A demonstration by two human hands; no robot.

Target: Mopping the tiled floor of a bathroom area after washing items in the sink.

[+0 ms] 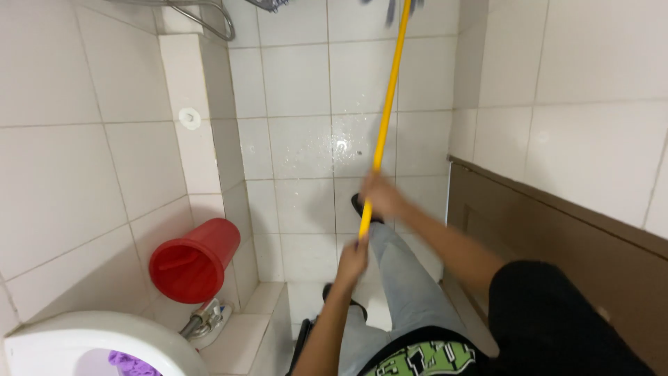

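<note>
On wet white floor tiles (306,150), red bucket (193,261)

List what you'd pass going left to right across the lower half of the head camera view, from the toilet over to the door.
White toilet → red bucket → left hand low on the yellow pole → right hand higher on the pole → brown door.

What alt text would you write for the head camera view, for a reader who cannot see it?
Two hands, left hand below right hand, grip a yellow pole that reaches across a wet white tiled floor. A red bucket lies tipped at the left, near a white toilet and a brown door at the right.
</note>
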